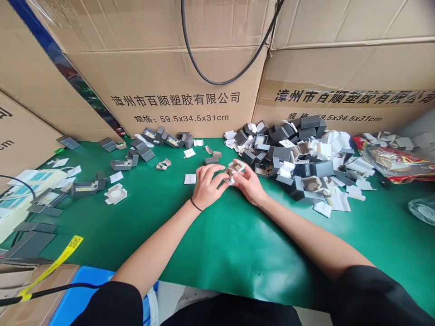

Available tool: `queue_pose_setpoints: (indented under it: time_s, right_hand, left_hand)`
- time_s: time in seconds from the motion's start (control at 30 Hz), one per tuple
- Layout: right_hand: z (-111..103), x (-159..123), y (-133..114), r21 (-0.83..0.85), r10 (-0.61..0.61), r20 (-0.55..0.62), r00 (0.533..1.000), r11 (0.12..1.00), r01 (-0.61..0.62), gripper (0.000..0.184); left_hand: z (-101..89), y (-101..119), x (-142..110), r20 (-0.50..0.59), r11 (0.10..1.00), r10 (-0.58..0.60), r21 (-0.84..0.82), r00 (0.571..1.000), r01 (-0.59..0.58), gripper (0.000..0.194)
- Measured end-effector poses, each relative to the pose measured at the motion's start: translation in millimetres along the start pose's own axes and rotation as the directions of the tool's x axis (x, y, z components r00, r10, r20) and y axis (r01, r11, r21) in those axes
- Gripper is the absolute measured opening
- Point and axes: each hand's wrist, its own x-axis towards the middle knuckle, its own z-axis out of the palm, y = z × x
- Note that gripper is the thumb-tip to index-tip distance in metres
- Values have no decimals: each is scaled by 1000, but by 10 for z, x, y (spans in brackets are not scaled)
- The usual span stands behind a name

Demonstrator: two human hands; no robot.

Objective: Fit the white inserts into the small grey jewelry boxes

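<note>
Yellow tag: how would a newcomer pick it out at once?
Start at the near left of the green table, where a black cable crosses a cardboard box. The yellow tag is fastened to that cable: a long strip, printed near its tip, bright against black cable and brown box.

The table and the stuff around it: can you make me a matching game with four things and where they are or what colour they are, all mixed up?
Things:
1. Table top
2. Big looped cable
3. Yellow tag
4. Thin dark band

Places and colours:
A. On the wrist of the left hand
B. Hanging in front of the cardboard boxes
C. Green
D. Fastened to a black cord

Right pairs: 1-C, 2-B, 3-D, 4-A
</note>
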Motion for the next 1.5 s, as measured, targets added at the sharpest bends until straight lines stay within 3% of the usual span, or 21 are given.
queue_pose_setpoints:
  time_s: [0.13, 0.3, 0.57, 0.8, 0.93, 1.07, 1.13, 1.2, 1.27, 1.33, 1.4, 1.5]
  right_hand:
    - [56, -59, 19, 34, 42, -4, 999, 999, -42, 58]
    - [144, -110, 42, 65, 99, -23, 995, 993, -98, 41]
    - [176, -133, 71, 266, 245, -23, 969, 936, -230, 30]
    - [149, -120, 152, 411, 369, -21, 929, 850, -328, 30]
    - [176, -147, 152, 388, 366, -19, 930, 860, -331, 30]
    - [211, -172, 129, 195, 293, 18, 956, 937, -291, 31]
    - [196, -161, 125, 73, 213, -4, 977, 975, -212, 32]
    - [154, -134, 112, -29, 102, -57, 993, 994, -104, 32]
    - [99, -105, 79, -146, -24, -74, 997, 989, 13, 41]
    - [50, -86, 33, -288, -108, -12, 994, 953, 100, 57]
    - [24, -82, -3, -409, -111, 60, 992, 904, 126, 55]
    - [22, -92, -1, -484, -60, 40, 997, 872, 72, 34]
  left_hand:
    - [-68, -5, -36, -31, 1000, 26, 4, 999, -26, 5]
    - [-168, 24, -47, -7, 999, 31, -14, 999, -31, 6]
    - [-123, -7, -49, 45, 996, -7, -84, 999, 10, 9]
    - [-98, -64, -85, 7, 981, 66, -186, 998, -64, 18]
    - [-103, -61, -87, 7, 982, 37, -186, 999, -35, 18]
    - [-136, -33, -56, 13, 950, -133, -284, 991, 132, 8]
    - [-163, -13, -32, 45, 864, -298, -412, 954, 289, 11]
    - [-194, 5, -5, 172, 693, -448, -553, 877, 462, 18]
    - [-223, 19, 16, 355, 483, -517, -631, 779, 608, 26]
    - [-242, 24, 27, 492, 338, -520, -632, 698, 698, 31]
    - [-244, 23, 27, 556, 290, -507, -610, 659, 737, 31]
    - [-216, 23, 5, 586, 304, -473, -592, 658, 746, 33]
